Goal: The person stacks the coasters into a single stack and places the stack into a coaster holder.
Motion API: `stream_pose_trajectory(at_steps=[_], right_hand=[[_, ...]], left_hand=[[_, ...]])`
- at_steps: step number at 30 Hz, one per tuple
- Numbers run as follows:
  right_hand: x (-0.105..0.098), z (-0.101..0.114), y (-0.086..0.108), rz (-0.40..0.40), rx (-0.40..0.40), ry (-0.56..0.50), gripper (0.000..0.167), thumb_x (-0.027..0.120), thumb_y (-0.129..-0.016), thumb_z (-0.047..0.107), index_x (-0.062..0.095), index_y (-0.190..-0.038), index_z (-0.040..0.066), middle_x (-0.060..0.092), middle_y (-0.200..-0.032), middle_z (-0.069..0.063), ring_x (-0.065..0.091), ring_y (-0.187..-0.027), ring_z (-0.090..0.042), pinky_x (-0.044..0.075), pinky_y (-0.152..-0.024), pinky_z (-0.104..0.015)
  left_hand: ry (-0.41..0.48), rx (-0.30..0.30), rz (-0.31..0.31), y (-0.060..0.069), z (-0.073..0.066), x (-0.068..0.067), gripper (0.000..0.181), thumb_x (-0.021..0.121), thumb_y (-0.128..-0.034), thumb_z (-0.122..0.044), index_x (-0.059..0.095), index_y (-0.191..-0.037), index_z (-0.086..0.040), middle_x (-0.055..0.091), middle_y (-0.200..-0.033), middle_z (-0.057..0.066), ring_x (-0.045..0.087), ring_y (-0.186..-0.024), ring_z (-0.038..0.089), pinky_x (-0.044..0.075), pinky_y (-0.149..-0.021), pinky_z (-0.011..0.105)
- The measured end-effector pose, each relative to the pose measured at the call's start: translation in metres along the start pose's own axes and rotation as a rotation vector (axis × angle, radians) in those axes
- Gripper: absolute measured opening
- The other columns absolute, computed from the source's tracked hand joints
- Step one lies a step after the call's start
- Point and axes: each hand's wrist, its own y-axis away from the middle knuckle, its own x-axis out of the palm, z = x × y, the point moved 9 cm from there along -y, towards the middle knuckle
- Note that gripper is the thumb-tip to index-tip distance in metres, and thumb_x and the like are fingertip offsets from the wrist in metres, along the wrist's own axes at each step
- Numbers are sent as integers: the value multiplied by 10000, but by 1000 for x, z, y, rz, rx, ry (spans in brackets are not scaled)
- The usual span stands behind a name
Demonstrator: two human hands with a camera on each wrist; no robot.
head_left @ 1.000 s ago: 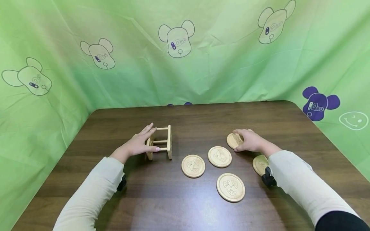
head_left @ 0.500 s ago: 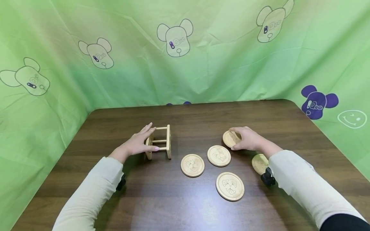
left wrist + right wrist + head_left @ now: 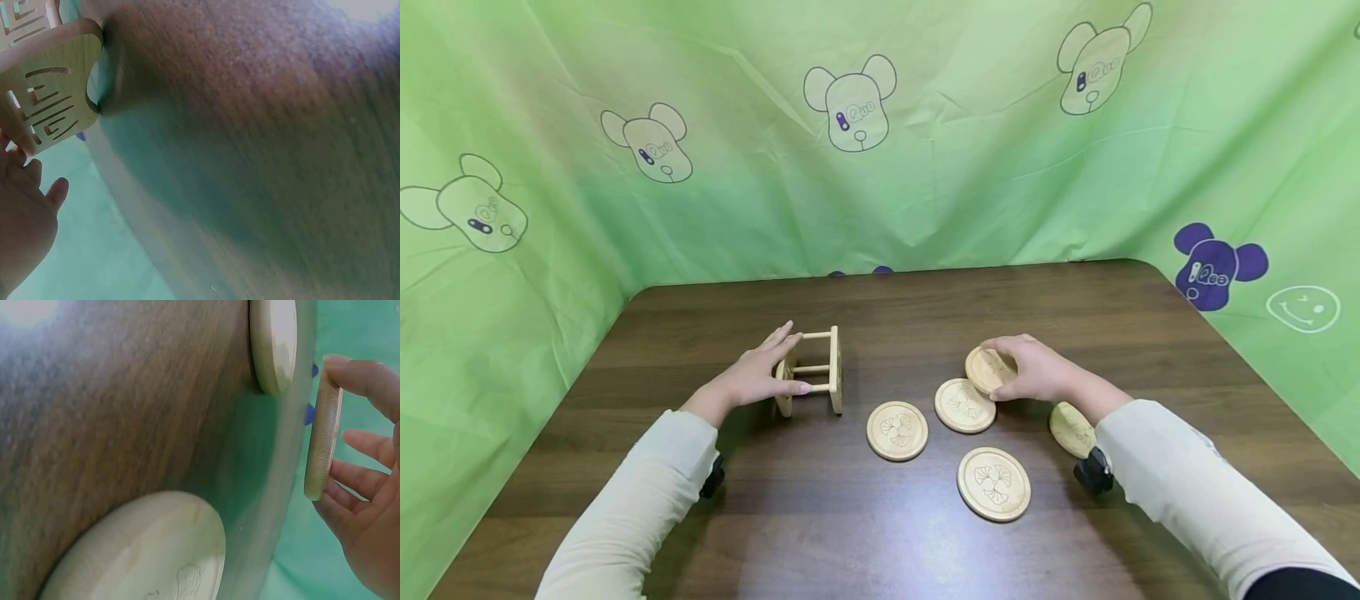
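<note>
At the left of the head view my left hand (image 3: 748, 379) holds a small wooden coaster rack (image 3: 835, 375), thumb at its near side and fingers at its far side. In the left wrist view, fretwork slots pierce the rack's side panel (image 3: 53, 94). Off to the right, my right hand (image 3: 1041, 367) pinches a round wooden coaster (image 3: 983, 369) by its rim. The right wrist view shows this held coaster (image 3: 324, 437) edge-on and raised off the table. Just below it in the head view lies another coaster (image 3: 964, 407), engraved with leaves.
More coasters lie flat on the brown wooden table (image 3: 760, 517): a middle coaster (image 3: 897, 431), a near coaster (image 3: 993, 484), and a right coaster (image 3: 1070, 429) partly hidden by the right wrist. A green printed curtain (image 3: 737, 225) hangs behind the table.
My right hand has moved left with the coaster, toward the coaster lying nearest it. The left hand stays on the rack, and the head view has shifted slightly.
</note>
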Motion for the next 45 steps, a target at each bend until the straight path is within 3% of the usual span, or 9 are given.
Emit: stream_pose_trajectory(at_steps=[11,29,35,45], right_hand=[[8,23,0,-1,-92,-2,623,731,-580,190,518,-1119,-39,546,-1081,-153,455,-977,-316,334,-837,-434],[27,33,4,58,-109,-17,633,733,-582,202,512,-1136,-11,530,-1107,-119,426,-1017,-306,330,-843,-427],[30,35,7,51,-125,-11,621,737,-571,188,523,-1117,-16,539,-1090,-111,435,-1003,-306,341,-826,-423],[40,40,-1,68,-154,-7,628,742,-586,215,517,-1119,-30,531,-1100,-124,429,-1017,-320,334,-842,-433]], left_hand=[[1,-4,5,1,0,0,880,548,-728,-575,175,-1390,-130,0,-1441,10,35,-1288,207,117,-948,555],[24,-22,13,1,0,1,878,550,-726,-576,160,-1393,-160,-17,-1438,-20,60,-1284,217,108,-953,548],[31,-2,25,-3,-3,6,885,533,-724,-598,151,-1396,-167,-19,-1441,-14,64,-1283,237,123,-951,547],[35,-27,20,1,4,1,881,539,-721,-595,150,-1396,-182,-25,-1437,-46,70,-1282,235,127,-958,531]])
